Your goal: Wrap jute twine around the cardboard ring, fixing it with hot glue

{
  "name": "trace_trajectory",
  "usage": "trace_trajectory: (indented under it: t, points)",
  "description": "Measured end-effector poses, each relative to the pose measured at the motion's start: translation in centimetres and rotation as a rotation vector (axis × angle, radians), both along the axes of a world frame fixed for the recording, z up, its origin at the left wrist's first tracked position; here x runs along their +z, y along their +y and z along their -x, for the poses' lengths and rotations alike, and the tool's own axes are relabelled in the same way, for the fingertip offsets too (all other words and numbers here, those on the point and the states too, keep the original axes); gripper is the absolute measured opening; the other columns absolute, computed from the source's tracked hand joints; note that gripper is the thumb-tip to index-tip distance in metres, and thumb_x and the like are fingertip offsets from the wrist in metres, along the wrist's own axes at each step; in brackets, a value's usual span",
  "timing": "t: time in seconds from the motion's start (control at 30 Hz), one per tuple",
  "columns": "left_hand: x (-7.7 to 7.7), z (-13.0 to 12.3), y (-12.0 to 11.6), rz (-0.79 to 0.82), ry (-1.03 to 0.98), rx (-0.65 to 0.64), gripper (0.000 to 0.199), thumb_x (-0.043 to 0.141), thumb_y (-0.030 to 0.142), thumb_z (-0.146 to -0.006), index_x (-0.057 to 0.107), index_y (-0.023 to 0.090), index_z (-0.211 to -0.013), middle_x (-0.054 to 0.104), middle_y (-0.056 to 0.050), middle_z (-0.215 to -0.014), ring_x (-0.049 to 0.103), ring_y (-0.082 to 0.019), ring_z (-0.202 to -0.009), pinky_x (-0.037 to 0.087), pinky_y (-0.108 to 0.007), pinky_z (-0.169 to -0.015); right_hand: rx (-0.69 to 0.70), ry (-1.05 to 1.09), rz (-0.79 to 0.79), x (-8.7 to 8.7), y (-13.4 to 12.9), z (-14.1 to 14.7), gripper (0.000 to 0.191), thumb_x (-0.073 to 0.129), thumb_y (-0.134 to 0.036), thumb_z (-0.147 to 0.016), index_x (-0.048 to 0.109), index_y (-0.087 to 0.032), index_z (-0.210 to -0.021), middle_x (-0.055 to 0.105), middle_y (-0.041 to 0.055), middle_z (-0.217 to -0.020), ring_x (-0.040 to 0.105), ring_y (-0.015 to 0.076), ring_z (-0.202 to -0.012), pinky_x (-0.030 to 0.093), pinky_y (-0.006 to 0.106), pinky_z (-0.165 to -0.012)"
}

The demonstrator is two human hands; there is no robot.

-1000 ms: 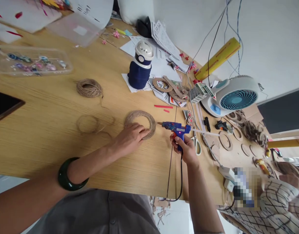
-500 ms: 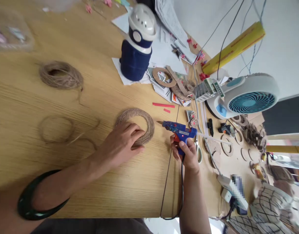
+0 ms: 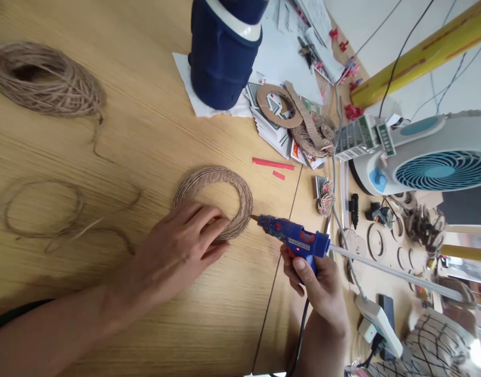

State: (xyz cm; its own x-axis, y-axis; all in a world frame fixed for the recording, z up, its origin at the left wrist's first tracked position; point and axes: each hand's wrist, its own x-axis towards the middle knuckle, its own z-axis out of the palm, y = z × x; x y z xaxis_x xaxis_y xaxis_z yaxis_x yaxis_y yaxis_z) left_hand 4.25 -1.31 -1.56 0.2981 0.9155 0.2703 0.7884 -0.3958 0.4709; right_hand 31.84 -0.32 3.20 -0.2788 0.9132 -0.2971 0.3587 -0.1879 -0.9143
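A ring wound with brown twine point(image 3: 245, 201) lies flat on the wooden table. My left hand point(image 3: 193, 235) rests on its near left side, fingers bent together over the rim, holding it. My right hand point(image 3: 314, 277) is wrapped round the handle of a blue hot glue gun point(image 3: 293, 234) with a small red light. The gun's metal tip is at the right outer edge of the ring; whether it touches cannot be made out. A clear glue stick point(image 3: 397, 272) sticks out of the gun's back. Loose twine point(image 3: 44, 230) lies left of the ring.
A twine coil point(image 3: 47, 78) lies at the upper left. Beyond the ring stands a blue jug point(image 3: 224, 57), near red strips point(image 3: 272, 164) and cardboard rings point(image 3: 279, 106). To the right are a fan point(image 3: 440, 162), a cable, a power strip point(image 3: 379, 323) and a yellow pole point(image 3: 416, 50).
The view has moved closer. The glue gun's tip has come from a gap right of the ring to the ring's outer edge. My left hand stays on the ring.
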Motion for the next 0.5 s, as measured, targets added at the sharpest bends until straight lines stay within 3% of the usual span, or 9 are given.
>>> trace_trajectory:
  t: [0.17, 0.5]
  points:
    - [0.37, 0.24, -0.01, 0.021, 0.065, 0.038, 0.028, 0.065, 0.035, -0.09, 0.06, 0.018, -0.112, 0.065, -0.008, -0.107, 0.057, -0.028, -0.1, 0.048, -0.047, -0.089, 0.034, -0.149, 0.02, 0.24, -0.29, -0.3, 0.032, 0.063, -0.047, -0.093, 0.07, -0.016, -0.097, 0.06, 0.0057, -0.075, 0.041, 0.0093, -0.051, 0.029, 0.021, -0.036]
    - [0.37, 0.13, 0.1, 0.0, 0.058, 0.045, 0.019, 0.065, 0.03, -0.089, 0.061, 0.019, -0.105, 0.065, -0.006, -0.1, 0.056, -0.027, -0.096, 0.047, -0.045, -0.09, 0.034, -0.155, 0.022, 0.31, -0.39, -0.44, 0.032, 0.065, -0.046, -0.092, 0.071, -0.016, -0.098, 0.063, 0.0067, -0.074, 0.042, 0.0102, -0.051, 0.029, 0.022, -0.038]
